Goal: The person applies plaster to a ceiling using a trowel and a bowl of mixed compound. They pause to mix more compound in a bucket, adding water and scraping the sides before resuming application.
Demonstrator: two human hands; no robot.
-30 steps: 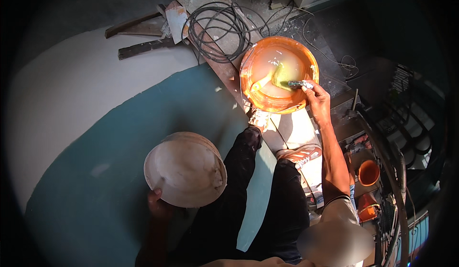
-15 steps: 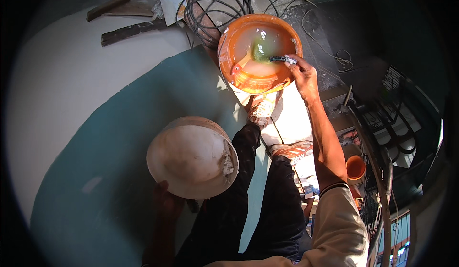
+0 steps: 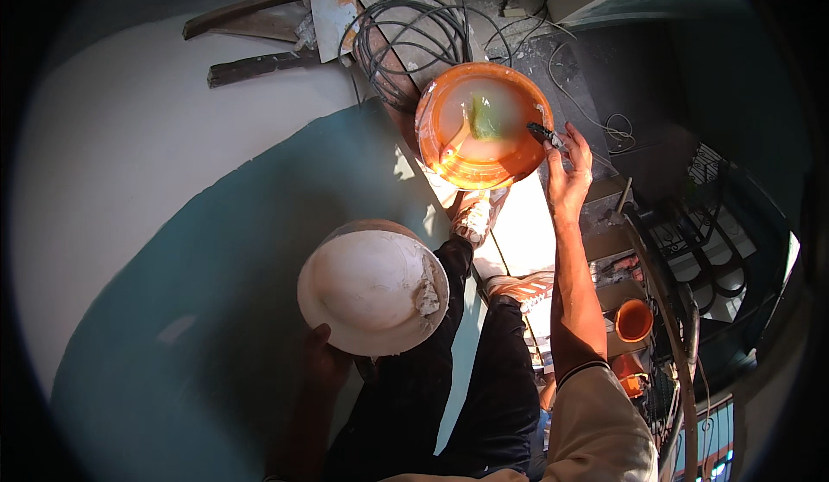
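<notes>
My left hand [image 3: 329,359], in shadow, grips the near rim of a round whitish bowl [image 3: 367,288], thumb over its edge. A lump of white paste [image 3: 427,296] clings to the bowl's right inner side. My right hand [image 3: 570,175] is at the right rim of an orange basin [image 3: 432,106], its fingertips on a short dark piece [image 3: 541,131] smeared with white; its kind is unclear. Cloudy water [image 3: 509,106] fills the basin. In it are a green block-like thing [image 3: 486,117] and a tool with an orange handle end [image 3: 449,151].
A coiled black cable [image 3: 410,37] lies beyond the basin, beside wooden pieces [image 3: 259,69]. My shoes [image 3: 521,287] stand on a sunlit plank [image 3: 522,223]. A teal and white wall [image 3: 216,214] rises at left. At right are a small orange pot [image 3: 634,320] and a metal railing [image 3: 665,301].
My right hand has drawn the dark piece from over the water toward the basin's right rim. The bowl in my left hand appears farther right. The whole view has shifted somewhat.
</notes>
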